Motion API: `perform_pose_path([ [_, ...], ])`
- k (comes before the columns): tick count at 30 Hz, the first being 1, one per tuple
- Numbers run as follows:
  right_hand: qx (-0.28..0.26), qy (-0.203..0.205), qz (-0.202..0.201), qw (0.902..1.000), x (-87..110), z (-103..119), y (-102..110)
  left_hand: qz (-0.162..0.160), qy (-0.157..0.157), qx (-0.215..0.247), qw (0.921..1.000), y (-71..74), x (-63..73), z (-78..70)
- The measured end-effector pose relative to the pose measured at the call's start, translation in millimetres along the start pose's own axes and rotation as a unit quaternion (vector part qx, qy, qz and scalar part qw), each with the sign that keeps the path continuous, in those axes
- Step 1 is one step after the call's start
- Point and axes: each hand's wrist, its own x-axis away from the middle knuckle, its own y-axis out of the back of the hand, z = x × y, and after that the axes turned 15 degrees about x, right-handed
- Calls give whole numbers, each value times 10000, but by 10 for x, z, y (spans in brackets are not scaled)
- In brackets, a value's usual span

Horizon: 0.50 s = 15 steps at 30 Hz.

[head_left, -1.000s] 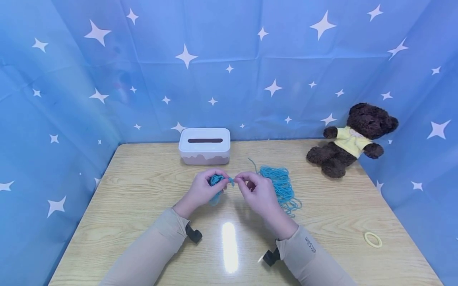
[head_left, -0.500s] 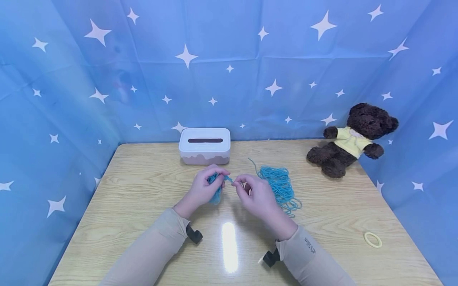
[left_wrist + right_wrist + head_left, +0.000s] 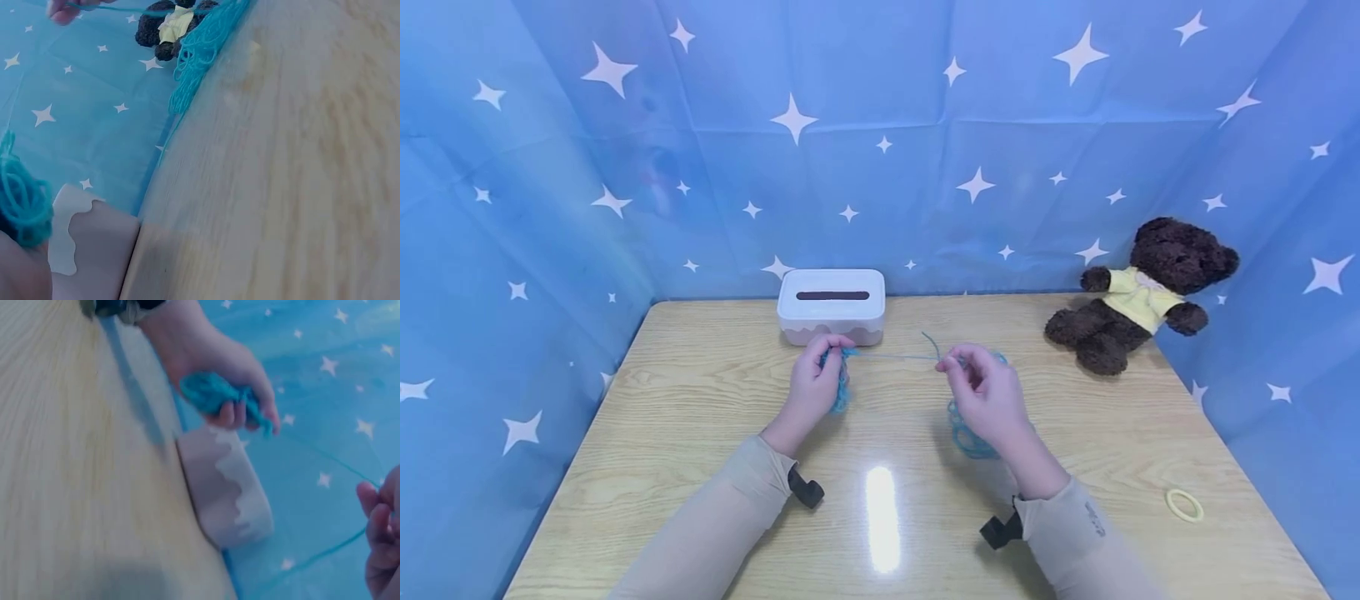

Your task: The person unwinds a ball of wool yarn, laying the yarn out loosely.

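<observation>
My left hand (image 3: 812,379) grips a bundle of turquoise yarn (image 3: 840,398) just in front of the tissue box. The bundle's loops show beside the palm in the left wrist view, and the right wrist view shows fingers curled round it. From there a thin yarn strand (image 3: 895,357) runs taut to my right hand (image 3: 992,398), whose thumb and forefinger pinch it. Under and behind the right hand lies a loose heap of the same yarn (image 3: 973,443), partly hidden by that hand. One loose yarn end curls up past the heap's far left side.
A white and mauve tissue box (image 3: 832,308) stands at the table's back edge. A brown teddy bear (image 3: 1138,292) in a yellow shirt sits at the back right. Nearer on the right lies a pale yellow ring (image 3: 1184,505). Starry blue cloth (image 3: 880,175) hangs round the table (image 3: 700,400).
My right hand has moved right, over the yarn heap, stretching the strand into a long line. My left hand has shifted slightly left and back with the bundle.
</observation>
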Motion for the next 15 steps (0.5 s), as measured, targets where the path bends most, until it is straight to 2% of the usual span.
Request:
perform_pose_path([
  [6, -86, -612, -23, 9981, 99, -224, 215, 256, 261, -177, 9992, 11, -10, -31],
  [10, -89, -1059, -33, 9943, 143, -296, 342, 740, 212, -434, 9961, 31, 1, -26],
  [13, -68, -1163, -72, 9932, 168, -328, 404, 1074, 149, -605, 9923, 45, 16, -20],
  [15, -58, -1128, -118, 9935, 176, -345, 422, 1168, 163, -671, 9908, 47, 25, -30],
])
